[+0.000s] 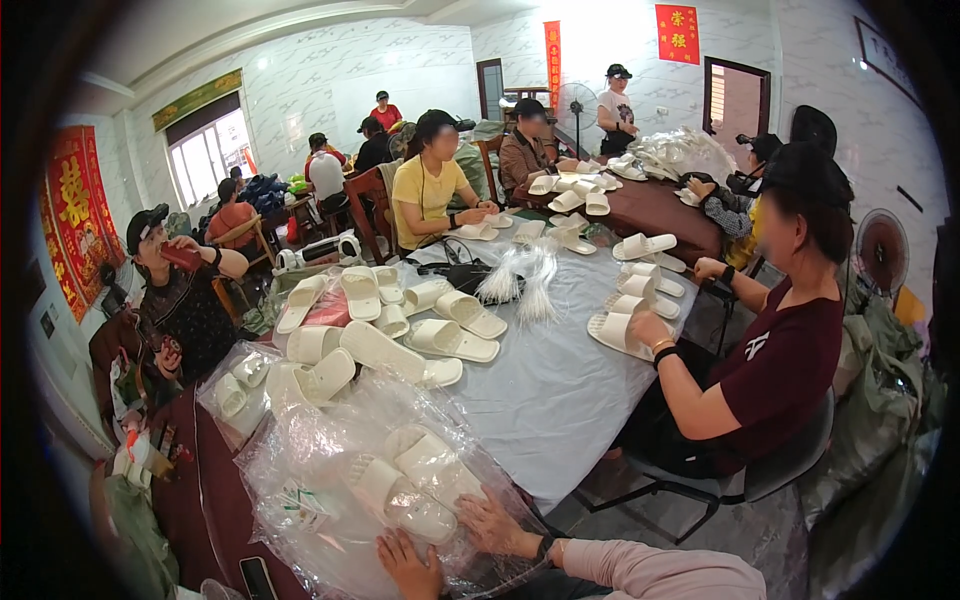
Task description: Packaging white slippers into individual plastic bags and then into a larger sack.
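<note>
We saw both hands resting flat, palms down, gripping nothing, on the clear plastic bag (pixel 330 470) of white slippers (pixel 420 490), right hand (pixel 492 522) nearest them, left hand (pixel 408 565) just below, slippers' long axes running up-left.

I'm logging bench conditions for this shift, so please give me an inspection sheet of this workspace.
Surface: table under a pale grey cloth.
Job's things: clear plastic bag holding white slippers.
Clutter: loose white slippers heaped mid-table; white tie bundle.
Grips: left hand and right hand rest flat on the bag.
Cables: dark cords beside a black bag.
Surroundings: seated co-workers, standing fan, red wall hangings.
</note>
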Demonstrator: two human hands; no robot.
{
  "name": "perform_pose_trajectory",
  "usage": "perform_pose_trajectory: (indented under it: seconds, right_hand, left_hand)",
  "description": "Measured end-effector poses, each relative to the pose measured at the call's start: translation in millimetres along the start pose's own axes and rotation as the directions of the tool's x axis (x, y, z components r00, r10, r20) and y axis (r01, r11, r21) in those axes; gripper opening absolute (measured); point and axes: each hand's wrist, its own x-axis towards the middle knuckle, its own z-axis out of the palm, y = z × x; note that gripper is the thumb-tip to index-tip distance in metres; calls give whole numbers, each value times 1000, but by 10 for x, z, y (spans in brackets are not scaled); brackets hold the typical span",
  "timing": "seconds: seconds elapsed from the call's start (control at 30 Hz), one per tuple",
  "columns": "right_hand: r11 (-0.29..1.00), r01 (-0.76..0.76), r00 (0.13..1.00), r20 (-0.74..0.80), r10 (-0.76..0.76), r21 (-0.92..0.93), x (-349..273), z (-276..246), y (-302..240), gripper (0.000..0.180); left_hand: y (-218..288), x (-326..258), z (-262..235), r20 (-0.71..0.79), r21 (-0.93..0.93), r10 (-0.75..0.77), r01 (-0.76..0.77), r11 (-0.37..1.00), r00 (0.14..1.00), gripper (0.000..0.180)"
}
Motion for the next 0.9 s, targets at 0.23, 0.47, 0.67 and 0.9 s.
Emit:
perform_pose_trajectory:
  seconds: [0.23, 0.47, 0.67, 0.9]
  right_hand:
    - [1000, -6, 999, 40, 7, -19, -5, -1, -5, 40]
    - [1000, 7, 999, 32, -7, -29, 8, -11, -9, 40]
    - [1000, 0, 1000, 17, 0, -15, 16, -10, -10, 40]
    - [1000, -10, 1000, 16, 10, -13, 4, 7, -9, 40]
  left_hand:
    - [-8, -1, 12, 7, 14, -3, 2, 1000, 1000, 61]
    - [-6, 5, 12, -13, 15, 0, 0, 1000, 1000, 61]
    - [-22, 5, 48, -8, 3, -11, 11, 1000, 1000, 61]
    - [-2, 2, 15, -8, 19, -4, 4, 1000, 1000, 61]
